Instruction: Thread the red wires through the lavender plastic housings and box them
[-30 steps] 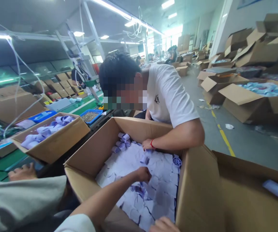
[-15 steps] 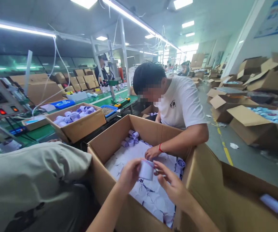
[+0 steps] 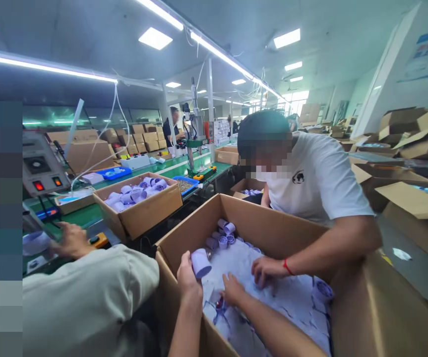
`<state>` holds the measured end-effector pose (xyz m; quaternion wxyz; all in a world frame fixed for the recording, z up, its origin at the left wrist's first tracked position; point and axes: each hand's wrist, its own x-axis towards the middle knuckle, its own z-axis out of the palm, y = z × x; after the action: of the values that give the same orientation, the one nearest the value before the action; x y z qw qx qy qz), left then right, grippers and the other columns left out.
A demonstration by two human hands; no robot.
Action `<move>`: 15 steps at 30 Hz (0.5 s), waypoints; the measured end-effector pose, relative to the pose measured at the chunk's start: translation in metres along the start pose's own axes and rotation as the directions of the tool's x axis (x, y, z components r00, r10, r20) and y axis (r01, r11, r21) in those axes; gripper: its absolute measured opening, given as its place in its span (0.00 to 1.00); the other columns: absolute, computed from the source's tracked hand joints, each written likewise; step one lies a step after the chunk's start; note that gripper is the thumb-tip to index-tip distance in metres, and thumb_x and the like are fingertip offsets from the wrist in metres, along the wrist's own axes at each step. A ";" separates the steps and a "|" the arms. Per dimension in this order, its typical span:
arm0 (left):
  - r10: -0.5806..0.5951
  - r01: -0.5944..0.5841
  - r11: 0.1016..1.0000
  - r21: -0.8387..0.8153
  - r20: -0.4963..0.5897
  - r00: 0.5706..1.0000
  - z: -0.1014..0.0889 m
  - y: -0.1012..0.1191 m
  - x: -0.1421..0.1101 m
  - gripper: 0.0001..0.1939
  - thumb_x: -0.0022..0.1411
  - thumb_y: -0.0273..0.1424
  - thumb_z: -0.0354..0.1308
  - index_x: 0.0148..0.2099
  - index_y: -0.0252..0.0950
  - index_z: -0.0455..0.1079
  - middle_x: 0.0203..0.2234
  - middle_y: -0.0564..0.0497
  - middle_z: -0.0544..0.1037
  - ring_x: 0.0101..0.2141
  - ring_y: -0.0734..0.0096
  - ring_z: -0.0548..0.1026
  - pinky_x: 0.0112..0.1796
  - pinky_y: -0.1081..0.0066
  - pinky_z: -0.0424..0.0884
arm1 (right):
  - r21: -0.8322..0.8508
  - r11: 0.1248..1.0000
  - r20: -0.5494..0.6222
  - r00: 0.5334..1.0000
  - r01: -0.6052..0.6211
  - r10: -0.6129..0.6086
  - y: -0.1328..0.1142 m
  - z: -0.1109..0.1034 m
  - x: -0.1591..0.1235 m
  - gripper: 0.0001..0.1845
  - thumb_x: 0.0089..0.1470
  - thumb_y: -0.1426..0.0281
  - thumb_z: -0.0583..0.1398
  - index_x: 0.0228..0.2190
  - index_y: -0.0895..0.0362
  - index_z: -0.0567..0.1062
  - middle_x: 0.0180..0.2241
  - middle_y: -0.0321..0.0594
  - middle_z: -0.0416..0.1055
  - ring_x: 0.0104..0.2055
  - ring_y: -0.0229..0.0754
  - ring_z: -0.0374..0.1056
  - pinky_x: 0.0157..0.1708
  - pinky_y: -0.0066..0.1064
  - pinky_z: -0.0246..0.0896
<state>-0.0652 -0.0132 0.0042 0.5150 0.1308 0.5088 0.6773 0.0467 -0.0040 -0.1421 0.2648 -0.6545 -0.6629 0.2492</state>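
Observation:
My left hand (image 3: 189, 277) is wrapped around a pale lavender plastic cylinder (image 3: 201, 263), held tilted above the left side of a large cardboard box (image 3: 184, 225). Inside that box, my right hand (image 3: 233, 290) is low over the white sheets (image 3: 236, 260), its fingers apart. Just beside its fingertips a small red and dark item (image 3: 219, 303) shows, too small to name. Several similar cylinders (image 3: 223, 242) are bunched in the box's far corner, and another cylinder (image 3: 323, 290) stands at the right side. Across from me, a co-worker's hand (image 3: 268, 270) with a red wristband also reaches into the box.
Left of me, another person's sleeved arm (image 3: 87, 292) extends to the green bench (image 3: 83, 213). A carton (image 3: 150, 213) full of cylinders sits on its edge, near a blue tray (image 3: 186, 184) of small parts. Open cartons (image 3: 407, 198) line the right.
My right hand has left the cylinder and moved down to the sheets. My left hand keeps the cylinder, now turned and tilted. The view has shifted, showing another person's hand at the left bench.

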 end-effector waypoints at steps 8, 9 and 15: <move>0.065 -0.088 0.976 0.199 0.117 0.991 -0.026 -0.020 0.030 0.16 0.54 0.48 0.50 0.31 0.40 0.67 0.24 0.48 0.76 0.33 0.59 0.78 0.33 0.66 0.76 | -0.102 0.975 0.032 0.979 -0.199 0.203 0.028 0.043 0.045 0.14 0.59 0.69 0.61 0.48 0.57 0.73 0.59 0.44 0.63 0.64 0.53 0.55 0.62 0.58 0.47; 0.072 -0.104 0.967 0.231 0.144 0.987 -0.025 -0.020 0.031 0.17 0.54 0.49 0.50 0.31 0.40 0.67 0.24 0.48 0.76 0.34 0.58 0.78 0.33 0.65 0.77 | -0.078 0.976 0.028 0.978 -0.205 0.208 0.032 0.040 0.047 0.12 0.60 0.68 0.61 0.45 0.57 0.74 0.57 0.44 0.67 0.61 0.51 0.59 0.61 0.55 0.52; 0.012 -0.045 0.968 0.248 0.133 0.991 -0.016 -0.012 0.022 0.17 0.56 0.48 0.46 0.26 0.41 0.62 0.22 0.49 0.73 0.31 0.62 0.77 0.35 0.66 0.77 | 0.142 0.955 -0.063 0.961 -0.260 0.271 0.034 0.000 0.083 0.13 0.62 0.63 0.59 0.44 0.58 0.73 0.45 0.41 0.72 0.45 0.44 0.71 0.45 0.42 0.69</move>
<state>-0.0795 -0.0050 -0.0203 0.5169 0.2460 0.5533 0.6051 0.0720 0.0796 -0.1628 0.2987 -0.7281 -0.5397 0.2991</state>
